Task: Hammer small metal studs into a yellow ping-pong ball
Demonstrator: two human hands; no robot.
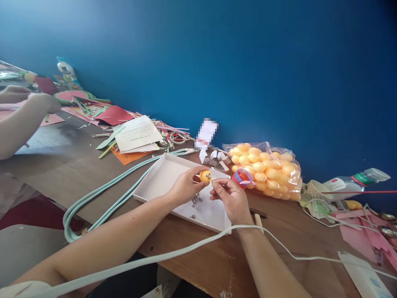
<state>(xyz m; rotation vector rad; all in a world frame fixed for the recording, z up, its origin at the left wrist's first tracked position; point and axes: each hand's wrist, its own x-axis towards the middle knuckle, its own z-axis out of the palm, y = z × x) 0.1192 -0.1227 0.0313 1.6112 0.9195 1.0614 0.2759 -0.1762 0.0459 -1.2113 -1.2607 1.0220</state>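
One orange ball (206, 176) with a small metal piece (208, 176) on its near face is held over the white tray (167, 167), toward the tray's far edge. The left hand (185, 182) has it pinched between thumb and fingers, closed only as far as the ball's width. The right hand (232, 198) is just beside it, over the tray's right part, thumb and forefinger nearly together; whether something tiny sits between those tips I cannot tell.

Loose metal bits (196, 200) lie inside the tray, beneath the hands. A clear bag of orange balls (268, 170) stands to the tray's right, with a roll of tape (242, 178) between the two.

The ball looks smooth, so a sideways push from the right fingertips could spin it in the left hand's pinch or pop it free. Dropped, it would probably land in the tray and scatter the bits. If the metal piece is only loosely seated, a nudge could knock it off. A pale cord (155, 258) runs across the tray's near side and over the right wrist in view; should it snag, it could jerk that hand or drag at the tray's near edge.
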